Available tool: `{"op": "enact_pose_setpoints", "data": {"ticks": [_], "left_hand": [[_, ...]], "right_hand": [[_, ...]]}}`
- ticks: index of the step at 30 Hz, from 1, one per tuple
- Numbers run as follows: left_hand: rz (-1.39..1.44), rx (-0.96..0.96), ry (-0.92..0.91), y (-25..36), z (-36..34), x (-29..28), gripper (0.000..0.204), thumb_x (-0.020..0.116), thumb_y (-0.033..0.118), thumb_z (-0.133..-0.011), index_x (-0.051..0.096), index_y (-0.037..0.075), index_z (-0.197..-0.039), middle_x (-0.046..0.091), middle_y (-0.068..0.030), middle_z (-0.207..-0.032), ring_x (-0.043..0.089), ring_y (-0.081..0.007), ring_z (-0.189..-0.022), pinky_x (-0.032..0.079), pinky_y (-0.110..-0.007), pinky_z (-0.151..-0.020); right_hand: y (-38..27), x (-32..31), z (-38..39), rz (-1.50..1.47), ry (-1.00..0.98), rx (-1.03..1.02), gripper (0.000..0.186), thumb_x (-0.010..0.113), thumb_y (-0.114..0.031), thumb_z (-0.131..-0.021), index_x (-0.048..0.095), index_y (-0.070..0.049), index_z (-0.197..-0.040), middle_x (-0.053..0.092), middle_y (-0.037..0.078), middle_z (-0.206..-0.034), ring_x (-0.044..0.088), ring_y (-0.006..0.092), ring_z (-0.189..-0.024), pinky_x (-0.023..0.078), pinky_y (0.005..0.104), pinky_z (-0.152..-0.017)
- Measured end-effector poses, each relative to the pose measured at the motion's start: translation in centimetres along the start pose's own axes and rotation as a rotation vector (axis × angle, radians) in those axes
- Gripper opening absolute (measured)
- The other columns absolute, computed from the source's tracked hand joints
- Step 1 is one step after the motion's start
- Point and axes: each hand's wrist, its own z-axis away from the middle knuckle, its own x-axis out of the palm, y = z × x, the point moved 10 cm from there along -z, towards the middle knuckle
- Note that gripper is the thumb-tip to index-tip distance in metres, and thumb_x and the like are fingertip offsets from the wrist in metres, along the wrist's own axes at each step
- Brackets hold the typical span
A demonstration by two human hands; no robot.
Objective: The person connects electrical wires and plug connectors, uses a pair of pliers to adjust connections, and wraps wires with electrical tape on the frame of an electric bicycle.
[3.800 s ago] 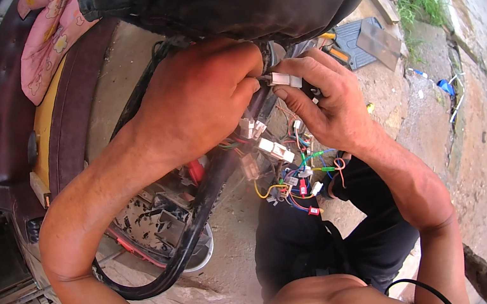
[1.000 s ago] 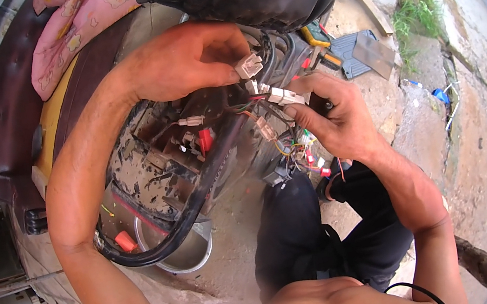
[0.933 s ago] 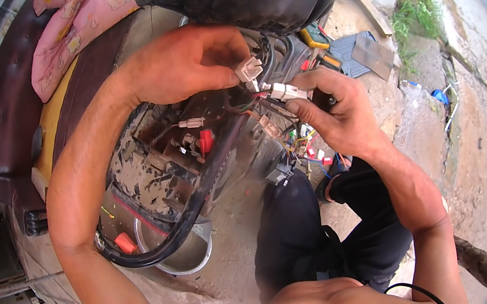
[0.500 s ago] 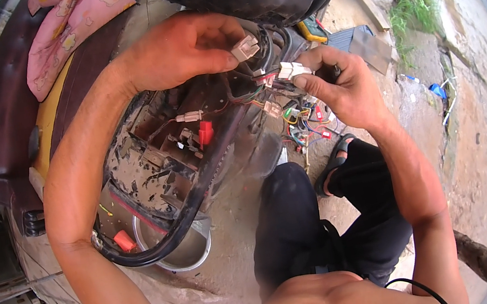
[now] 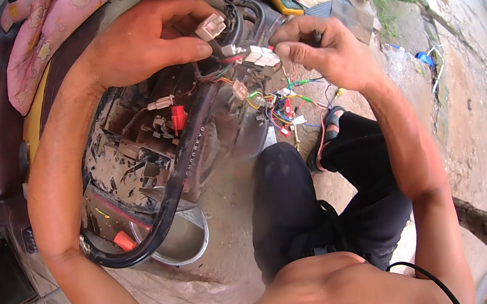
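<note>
Holding connectors [image 5: 261, 55] near black tube [image 5: 170, 208] with seemingly stamped characters [image 5: 196, 151]

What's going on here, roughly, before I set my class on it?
A person is handling wiring connectors by a black tubular frame. The left hand holds a pale connector; the right hand has its fingertips at the end of a white connector. Coloured wires show beyond the frame.

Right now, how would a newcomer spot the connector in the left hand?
Follow the curved black tube up toward the left hand. That hand holds a pale, boxy connector. Unlike the white connectors at the right hand, it sits higher in the picture.
</note>
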Motion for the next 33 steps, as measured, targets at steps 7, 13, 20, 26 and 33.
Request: {"op": "enact_pose_setpoints", "data": {"ticks": [7, 13, 20, 26, 33], "left_hand": [[-0.224, -0.013, -0.01, 0.8, 0.0, 1.0, 0.036, 0.068, 0.007, -0.093, 0.062, 0.0, -0.128, 0.071, -0.0056, -0.108, 0.066, -0.0134, -0.101, 0.053, -0.032, -0.091], [-0.286, 0.036, 0.001, 1.3, 0.4, 1.6, 0.036, 0.067, 0.006, -0.094, 0.062, 0.0, -0.129, 0.072, -0.0076, -0.108, 0.068, -0.0151, -0.099, 0.055, -0.033, -0.088], [-0.276, 0.028, 0.053, 1.4, 0.5, 2.0, 0.033, 0.066, 0.006, -0.095, 0.063, 0.0, -0.127, 0.072, -0.0068, -0.106, 0.068, -0.0132, -0.097, 0.055, -0.031, -0.088], [-0.306, 0.016, 0.059, 1.5, 1.0, 1.6, 0.032, 0.066, 0.006, -0.095, 0.063, 0.0, -0.127, 0.072, -0.0064, -0.107, 0.067, -0.0126, -0.095, 0.055, -0.031, -0.086], [-0.443, -0.074, 0.018, 2.3, 0.4, 1.2, 0.04, 0.074, 0.022, -0.092, 0.066, 0.003, -0.127, 0.072, -0.0167, -0.115, 0.069, -0.0271, -0.106, 0.052, -0.038, -0.095]], "right_hand": [[1.3, -4.1, 1.5, 0.266, 0.159, 0.111, 0.031, 0.074, -0.031, -0.097, 0.077, -0.002, -0.107, 0.071, 0.001, -0.087, 0.061, 0.0104, -0.083, 0.049, 0.0299, -0.077], [2.0, -3.9, 3.9, 0.507, 0.167, 0.174, 0.032, 0.077, -0.032, -0.093, 0.078, -0.002, -0.102, 0.07, 0.009, -0.079, 0.063, 0.0168, -0.074, 0.051, 0.0351, -0.07], [8.4, -1.4, 7.8, 0.43, -0.169, 0.467, 0.026, 0.072, -0.024, -0.097, 0.076, 0.001, -0.101, 0.074, 0.005, -0.08, 0.067, 0.0125, -0.072, 0.053, 0.0316, -0.066], [16.3, 7.0, 12.9, 0.223, -0.337, 0.8, 0.044, 0.069, -0.042, -0.099, 0.076, 0.0, -0.108, 0.079, 0.009, -0.092, 0.068, 0.018, -0.069, 0.057, 0.0331, -0.07], [20.2, 8.4, 13.7, -0.132, -0.125, 0.805, 0.039, 0.069, -0.036, -0.099, 0.07, -0.001, -0.118, 0.076, 0.008, -0.098, 0.065, 0.0144, -0.071, 0.05, 0.0291, -0.064]]}}
